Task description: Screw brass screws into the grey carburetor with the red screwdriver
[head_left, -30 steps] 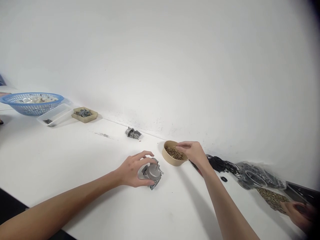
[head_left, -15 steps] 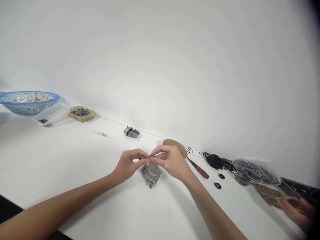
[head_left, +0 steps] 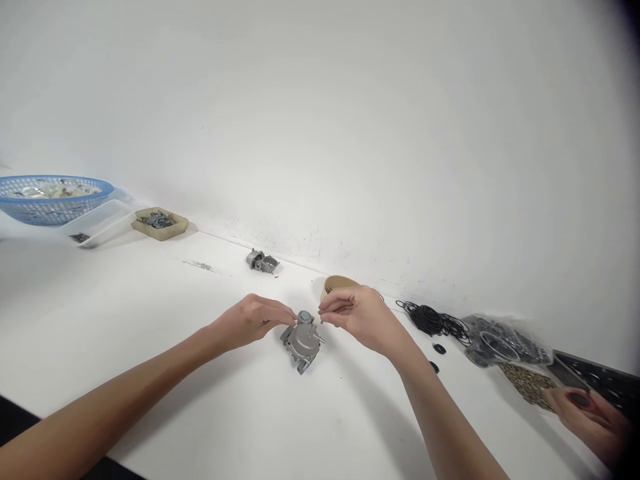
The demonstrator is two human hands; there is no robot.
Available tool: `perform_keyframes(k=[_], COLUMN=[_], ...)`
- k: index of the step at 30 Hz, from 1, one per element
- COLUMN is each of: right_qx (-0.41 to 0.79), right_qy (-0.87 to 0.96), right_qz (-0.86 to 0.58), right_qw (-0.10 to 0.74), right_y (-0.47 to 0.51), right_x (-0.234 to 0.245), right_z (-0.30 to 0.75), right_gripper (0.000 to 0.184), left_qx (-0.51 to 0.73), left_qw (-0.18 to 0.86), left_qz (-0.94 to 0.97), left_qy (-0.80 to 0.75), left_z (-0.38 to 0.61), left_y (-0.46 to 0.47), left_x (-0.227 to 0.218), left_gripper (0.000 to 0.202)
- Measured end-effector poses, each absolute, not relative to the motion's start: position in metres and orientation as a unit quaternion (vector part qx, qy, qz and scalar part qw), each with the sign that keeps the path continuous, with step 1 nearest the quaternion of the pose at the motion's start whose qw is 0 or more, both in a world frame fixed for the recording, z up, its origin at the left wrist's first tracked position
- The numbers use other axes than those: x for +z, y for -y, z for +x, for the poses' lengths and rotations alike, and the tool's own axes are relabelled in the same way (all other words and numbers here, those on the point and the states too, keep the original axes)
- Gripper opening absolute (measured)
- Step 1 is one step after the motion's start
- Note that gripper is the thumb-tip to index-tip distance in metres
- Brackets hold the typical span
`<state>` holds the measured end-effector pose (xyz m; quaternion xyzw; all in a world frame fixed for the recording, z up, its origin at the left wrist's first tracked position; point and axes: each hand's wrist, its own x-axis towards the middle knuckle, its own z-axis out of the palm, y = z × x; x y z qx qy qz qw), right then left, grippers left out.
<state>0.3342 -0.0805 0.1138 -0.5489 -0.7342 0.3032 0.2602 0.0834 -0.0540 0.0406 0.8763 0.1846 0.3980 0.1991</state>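
A grey metal carburetor (head_left: 303,345) rests on the white table between my hands, its round top opening facing up. My left hand (head_left: 253,321) is at its upper left, fingers pressed together, with the tips against or just beside the metal. Whether they hold anything small is hidden. To the carburetor's upper right, my right hand (head_left: 361,319) is closed in a pinch. A tiny piece shows at its fingertips, too small to name. Behind that hand lies a round tan dish (head_left: 336,283) with small bits in it, partly covered.
A second carburetor (head_left: 262,261) lies near the wall. Leftward are a tan tray of metal parts (head_left: 161,233), a clear box (head_left: 107,223) and a blue basket (head_left: 60,212). Rightward are black cord (head_left: 430,320), black rings (head_left: 439,349), a plastic bag (head_left: 510,340) and another person's hand (head_left: 585,417).
My hands, which met in a pinch above the carburetor, have parted. The right hand has moved right, now covering the screwdriver, and the carburetor's round top has come into view.
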Motion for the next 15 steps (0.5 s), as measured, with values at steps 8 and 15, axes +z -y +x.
perform_keyframes(k=[8,15], right_qx=[0.296,0.313], right_qy=[0.75,0.749], right_qz=[-0.576,-0.57], right_qw=[0.132,0.126], right_y=[0.077,0.072], right_x=[0.106,0.102], right_z=[0.333,0.336], right_gripper=[0.018,0.016], left_qx=[0.316,0.294], left_qw=[0.22,0.228], left_qz=[0.909,0.916], left_qy=[-0.158,-0.151], left_z=[0.078,0.079], left_y=[0.051,0.052], left_x=[0.042,0.04], left_gripper=[0.021,0.019])
